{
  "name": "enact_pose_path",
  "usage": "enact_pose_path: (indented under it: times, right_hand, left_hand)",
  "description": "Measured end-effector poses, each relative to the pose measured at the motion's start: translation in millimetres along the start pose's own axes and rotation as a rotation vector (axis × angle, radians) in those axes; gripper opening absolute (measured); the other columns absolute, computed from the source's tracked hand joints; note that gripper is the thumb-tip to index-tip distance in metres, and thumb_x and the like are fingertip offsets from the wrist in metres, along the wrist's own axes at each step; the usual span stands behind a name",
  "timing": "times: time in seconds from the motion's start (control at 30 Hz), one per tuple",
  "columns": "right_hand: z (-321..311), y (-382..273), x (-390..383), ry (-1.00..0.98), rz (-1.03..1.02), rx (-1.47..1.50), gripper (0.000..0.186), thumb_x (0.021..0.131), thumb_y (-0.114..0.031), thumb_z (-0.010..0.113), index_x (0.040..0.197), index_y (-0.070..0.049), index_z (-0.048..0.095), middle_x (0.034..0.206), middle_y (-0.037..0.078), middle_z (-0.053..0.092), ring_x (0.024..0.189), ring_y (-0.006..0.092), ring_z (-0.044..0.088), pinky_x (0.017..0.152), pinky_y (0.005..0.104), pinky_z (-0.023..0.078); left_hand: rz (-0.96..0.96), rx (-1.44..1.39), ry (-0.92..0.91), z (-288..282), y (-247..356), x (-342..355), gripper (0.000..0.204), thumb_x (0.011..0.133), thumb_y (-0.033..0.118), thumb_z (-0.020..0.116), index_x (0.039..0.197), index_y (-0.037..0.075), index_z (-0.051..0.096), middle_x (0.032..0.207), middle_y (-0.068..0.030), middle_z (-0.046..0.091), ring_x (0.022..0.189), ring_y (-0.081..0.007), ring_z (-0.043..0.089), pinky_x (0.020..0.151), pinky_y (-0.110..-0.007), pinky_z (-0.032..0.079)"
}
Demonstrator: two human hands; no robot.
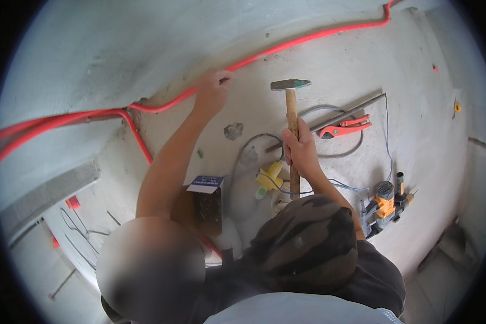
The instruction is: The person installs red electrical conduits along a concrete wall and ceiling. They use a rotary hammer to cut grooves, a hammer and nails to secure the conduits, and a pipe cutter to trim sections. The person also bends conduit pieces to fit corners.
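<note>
My right hand (302,151) grips the wooden handle of a hammer (292,113), its metal head up and away from me, above the floor. At the red pipe (308,38) along the foot of the wall is my left hand (213,92), fingers drawn together. Something small and dark shows at its fingertips, too small to name. Between my arms an open box (208,208) with a blue and white flap holds dark small pieces. A pipe cutter with red handles (348,127) lies beyond my right hand, beside a long grey rod (370,101).
An orange and black power drill (384,201) rests at the right, its cord looping over the floor. Near my right forearm lies a yellow and green fitting (270,175). A chipped patch (233,131) marks the floor. A yellow tape-like item (457,108) is far right.
</note>
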State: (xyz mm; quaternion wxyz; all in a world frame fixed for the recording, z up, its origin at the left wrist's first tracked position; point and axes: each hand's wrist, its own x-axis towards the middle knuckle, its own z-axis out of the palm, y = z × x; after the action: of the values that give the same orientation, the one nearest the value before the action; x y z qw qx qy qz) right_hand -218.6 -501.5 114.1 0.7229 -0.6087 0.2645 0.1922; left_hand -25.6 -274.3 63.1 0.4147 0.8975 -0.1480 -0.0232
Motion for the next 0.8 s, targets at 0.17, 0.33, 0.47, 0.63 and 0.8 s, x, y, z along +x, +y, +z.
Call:
enact_pose_path:
  times: [0.17, 0.33, 0.47, 0.63, 0.8]
  right_hand:
    - [-4, -1, 8, 0.253, -0.359, 0.237, 0.048, 0.104, -0.012, 0.05, 0.148, -0.003, 0.035, 0.076, 0.002, 0.052, 0.052, 0.0085, 0.048, 0.047, 0.0257, 0.045]
    - [-18, 25, 22, 0.27, -0.359, 0.187, 0.039, 0.107, -0.019, 0.051, 0.139, -0.002, 0.037, 0.072, 0.003, 0.051, 0.052, 0.0098, 0.05, 0.045, 0.0251, 0.042]
    - [-28, 4, 41, 0.447, -0.765, 0.246, 0.032, 0.106, -0.015, 0.052, 0.133, -0.001, 0.043, 0.084, 0.004, 0.052, 0.056, 0.0074, 0.047, 0.049, 0.0235, 0.041]
    - [-37, -28, 41, 0.371, -0.868, -0.062, 0.037, 0.105, -0.013, 0.054, 0.137, 0.002, 0.045, 0.085, 0.004, 0.053, 0.066, 0.0108, 0.051, 0.06, 0.0272, 0.045]
    - [-36, -14, 42, 0.268, -0.382, -0.401, 0.045, 0.1, -0.007, 0.058, 0.142, 0.001, 0.044, 0.097, 0.022, 0.065, 0.084, 0.0327, 0.065, 0.077, 0.0386, 0.051]
  left_hand:
    - [0.015, -0.053, 0.024, 64, 27, 50, 0.016, 0.085, 0.006, 0.07, 0.102, 0.003, 0.071, 0.09, -0.0142, 0.069, 0.08, -0.027, 0.068, 0.075, -0.037, 0.053]
    - [0.193, 0.04, 0.057, 101, 0, 73, 0.011, 0.086, 0.005, 0.072, 0.097, 0.002, 0.07, 0.089, -0.0141, 0.07, 0.079, -0.0291, 0.068, 0.074, -0.036, 0.054]
    - [0.299, 0.127, 0.093, 113, -3, 73, 0.012, 0.084, 0.004, 0.072, 0.096, 0.003, 0.07, 0.092, -0.0137, 0.07, 0.085, -0.0338, 0.068, 0.075, -0.04, 0.055]
    - [0.329, 0.193, 0.103, 112, 0, 71, 0.009, 0.082, 0.001, 0.07, 0.091, 0.003, 0.071, 0.094, -0.0129, 0.07, 0.089, -0.0352, 0.067, 0.076, -0.042, 0.055]
    - [0.301, 0.196, 0.188, 120, 7, 69, 0.016, 0.082, 0.002, 0.071, 0.097, 0.006, 0.07, 0.093, -0.0133, 0.07, 0.089, -0.0354, 0.067, 0.078, -0.045, 0.055]
